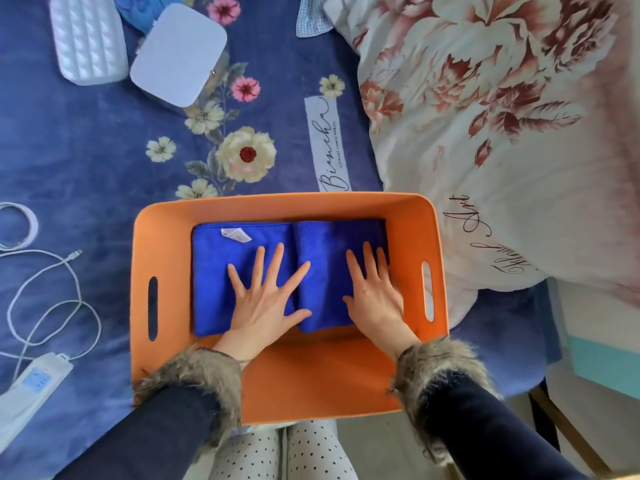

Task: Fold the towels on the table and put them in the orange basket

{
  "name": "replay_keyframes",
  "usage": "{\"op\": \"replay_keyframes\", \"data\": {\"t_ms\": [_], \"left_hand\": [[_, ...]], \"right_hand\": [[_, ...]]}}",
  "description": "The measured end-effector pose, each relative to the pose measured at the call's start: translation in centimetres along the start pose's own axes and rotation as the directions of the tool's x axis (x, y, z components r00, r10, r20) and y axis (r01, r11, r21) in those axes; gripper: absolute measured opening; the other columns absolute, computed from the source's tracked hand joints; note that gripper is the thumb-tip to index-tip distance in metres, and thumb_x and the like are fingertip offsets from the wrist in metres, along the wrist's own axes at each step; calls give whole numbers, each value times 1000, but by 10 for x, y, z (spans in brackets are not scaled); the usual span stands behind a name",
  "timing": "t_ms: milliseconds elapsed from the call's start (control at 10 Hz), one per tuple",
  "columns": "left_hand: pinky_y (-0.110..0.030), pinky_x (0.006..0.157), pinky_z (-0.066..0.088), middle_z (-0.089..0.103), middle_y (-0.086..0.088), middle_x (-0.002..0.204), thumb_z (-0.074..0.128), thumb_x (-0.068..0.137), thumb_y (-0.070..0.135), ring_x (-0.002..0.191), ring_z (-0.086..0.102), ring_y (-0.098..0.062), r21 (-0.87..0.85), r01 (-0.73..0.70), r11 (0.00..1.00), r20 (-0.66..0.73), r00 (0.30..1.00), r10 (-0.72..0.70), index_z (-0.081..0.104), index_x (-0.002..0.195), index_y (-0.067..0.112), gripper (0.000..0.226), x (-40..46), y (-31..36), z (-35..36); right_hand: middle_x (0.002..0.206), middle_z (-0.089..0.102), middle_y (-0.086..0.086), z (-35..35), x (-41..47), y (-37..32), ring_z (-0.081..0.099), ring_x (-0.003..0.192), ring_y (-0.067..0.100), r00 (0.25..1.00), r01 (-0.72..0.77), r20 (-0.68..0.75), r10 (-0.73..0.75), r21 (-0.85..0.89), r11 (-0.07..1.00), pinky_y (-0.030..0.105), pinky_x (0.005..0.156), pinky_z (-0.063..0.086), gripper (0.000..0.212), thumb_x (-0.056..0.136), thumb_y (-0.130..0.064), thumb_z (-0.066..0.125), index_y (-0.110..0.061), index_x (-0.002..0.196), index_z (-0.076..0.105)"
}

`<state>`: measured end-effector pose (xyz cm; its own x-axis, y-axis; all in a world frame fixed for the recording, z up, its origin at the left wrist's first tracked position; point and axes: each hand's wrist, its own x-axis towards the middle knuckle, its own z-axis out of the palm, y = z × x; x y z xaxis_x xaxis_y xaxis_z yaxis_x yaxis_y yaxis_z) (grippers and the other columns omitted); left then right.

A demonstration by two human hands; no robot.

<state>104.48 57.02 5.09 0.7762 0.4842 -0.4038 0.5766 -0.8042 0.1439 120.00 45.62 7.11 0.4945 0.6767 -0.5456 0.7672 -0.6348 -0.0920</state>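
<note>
An orange basket (pixel 166 237) with slot handles sits on a blue floral cloth in front of me. Two folded blue towels lie side by side on its floor. The left towel (pixel 221 271) carries a small white label near its far edge. The right towel (pixel 325 244) touches it along the middle. My left hand (pixel 266 303) presses flat on the left towel with fingers spread. Flat on the right towel rests my right hand (pixel 374 292), fingers straight. Both wrists show fur-trimmed dark sleeves.
A white charger cable (pixel 52 289) and a white control unit (pixel 31 382) lie to the left. A white box (pixel 180 53) and a quilted white case (pixel 86 36) sit at the far left. A floral duvet (pixel 502 133) is piled on the right.
</note>
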Motion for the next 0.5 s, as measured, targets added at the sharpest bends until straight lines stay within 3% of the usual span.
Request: {"op": "replay_keyframes", "data": {"t_ms": [100,300,400,500], "left_hand": [[-81,89,16,11,-11,157,55,64,74,141,6,-39,22,-2,1000,19,1000,2,16,144,43,94,8,1,0],[-77,96,-4,-18,-4,156,41,71,79,142,-18,-33,28,51,998,77,996,-53,-15,138,48,93,20,-2,14],[-76,96,-7,-22,-3,155,38,73,79,141,-22,-32,23,53,998,115,992,-55,-18,137,47,91,21,-1,12],[-76,96,-8,-21,-2,155,37,73,80,141,-22,-32,2,55,999,141,989,-54,-18,137,48,90,22,-1,9]], "right_hand": [[156,-14,11,5,13,4,-9,144,33,994,1,106,7,-80,997,46,116,4,94,85,-45,60,-24,149,-6],[155,-18,11,10,24,10,-13,143,32,988,-17,154,19,-10,1000,45,117,3,95,84,-47,60,-26,149,-7],[156,-16,11,6,22,5,-11,143,34,990,-30,137,18,85,996,46,117,5,90,87,-42,59,-25,150,-2],[157,11,12,-16,16,-1,10,144,28,995,-92,21,92,460,883,35,117,15,70,90,-33,57,-19,148,20]]}}
